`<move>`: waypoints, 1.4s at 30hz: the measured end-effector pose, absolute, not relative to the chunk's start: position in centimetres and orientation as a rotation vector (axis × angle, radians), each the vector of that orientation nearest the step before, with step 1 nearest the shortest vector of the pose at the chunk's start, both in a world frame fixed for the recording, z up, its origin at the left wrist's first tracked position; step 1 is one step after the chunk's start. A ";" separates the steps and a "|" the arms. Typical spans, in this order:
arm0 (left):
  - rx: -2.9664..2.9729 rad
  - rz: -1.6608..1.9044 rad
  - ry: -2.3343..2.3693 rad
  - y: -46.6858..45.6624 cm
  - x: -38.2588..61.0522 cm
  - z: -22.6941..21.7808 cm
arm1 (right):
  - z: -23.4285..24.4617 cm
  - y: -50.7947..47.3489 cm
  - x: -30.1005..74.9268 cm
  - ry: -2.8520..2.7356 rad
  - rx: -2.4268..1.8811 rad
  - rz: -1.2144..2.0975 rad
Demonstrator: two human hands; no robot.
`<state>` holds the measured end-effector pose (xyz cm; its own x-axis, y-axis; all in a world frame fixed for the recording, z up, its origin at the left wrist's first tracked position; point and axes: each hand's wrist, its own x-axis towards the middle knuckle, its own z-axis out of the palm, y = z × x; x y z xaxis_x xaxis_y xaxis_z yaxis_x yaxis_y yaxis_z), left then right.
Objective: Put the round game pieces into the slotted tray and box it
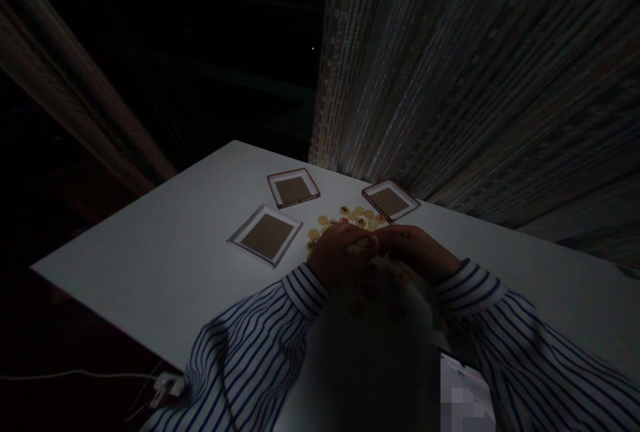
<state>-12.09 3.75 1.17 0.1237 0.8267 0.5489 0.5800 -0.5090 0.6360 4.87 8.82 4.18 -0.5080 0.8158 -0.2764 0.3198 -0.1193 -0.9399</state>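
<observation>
White table [150, 272] is laid with three square trays, only brown bases being seen inside: left tray [245, 222], middle tray [286, 173], right tray [406, 213]. Gold discs [357, 214] are spread beneath the left hand [340, 252] and right hand [417, 251], which are drawn together, fingertips meeting; whether anything is held cannot be told.

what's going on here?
A person in a blue-striped shirt has both hands together at a white table. The left hand and right hand meet at the fingertips, just over a loose spread of round gold-coloured tokens. Whether they hold any token can't be told in this dim view. Three square trays with brown bases sit around the tokens: two to the left, one ahead.
</observation>
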 end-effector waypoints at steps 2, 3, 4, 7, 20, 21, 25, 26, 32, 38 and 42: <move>2.135 1.368 1.361 3.7 -12.0 1.1 | 4.2 8.8 4.8 -1.751 -1.256 1.667; 2.133 1.380 1.349 3.7 -12.0 1.1 | 4.3 8.7 4.7 -1.755 -1.257 1.666; 2.130 1.387 1.340 3.8 -12.0 1.0 | 4.4 8.7 4.7 -1.764 -1.261 1.659; 2.141 1.367 1.324 3.8 -12.0 0.8 | 4.8 8.5 4.7 -1.821 -1.292 1.622; 2.092 1.259 1.514 3.7 -11.8 0.8 | 8.3 9.6 8.4 -2.035 -1.358 1.274; 2.091 1.239 1.524 3.7 -11.7 0.8 | 8.5 9.7 8.8 -2.050 -1.374 1.239; 2.143 1.117 1.531 3.7 -11.6 1.1 | 9.3 10.0 10.5 -2.063 -1.442 1.127; 2.165 1.077 1.522 3.7 -11.6 1.3 | 9.4 10.1 10.9 -2.066 -1.444 1.114; 2.300 0.844 1.502 3.8 -11.6 2.5 | 9.1 10.0 11.9 -2.098 -1.422 1.092; 2.432 0.571 1.499 4.7 -11.0 2.6 | 7.7 9.8 11.8 -2.183 -1.395 1.075; 2.552 0.408 1.519 5.4 -9.9 2.5 | 6.8 9.5 11.6 -2.303 -1.379 1.014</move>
